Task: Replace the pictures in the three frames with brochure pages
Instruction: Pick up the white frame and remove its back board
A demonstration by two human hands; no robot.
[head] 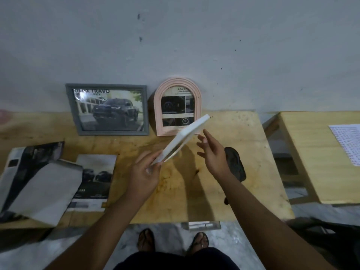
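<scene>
Glossy brochure pages [39,184] lie spread at the left of the wooden desk [243,172], one sheet curling up over the others, with another page [93,182] showing dark vehicles flat just beside them. Behind these, a grey rectangular frame [107,109] leans against the wall [175,36] and holds a page with a dark pickup truck. Just to its right a pink arched frame [178,107] also leans on the wall, holding a page of small dark panels.

Above the middle of the desk, the left hand [145,175] pinches the lower corner of a white frame [181,140], thumb and fingers closed on it, so the frame is raised edge-on and tilted toward the pink one; what it holds cannot be seen. The right hand [211,152] is open, fingers spread, near the frame's right edge but not touching it. A dark object [234,164] lies on the desk beyond that wrist. Farther right, a second wooden table [311,152] carries a printed sheet [348,143].
</scene>
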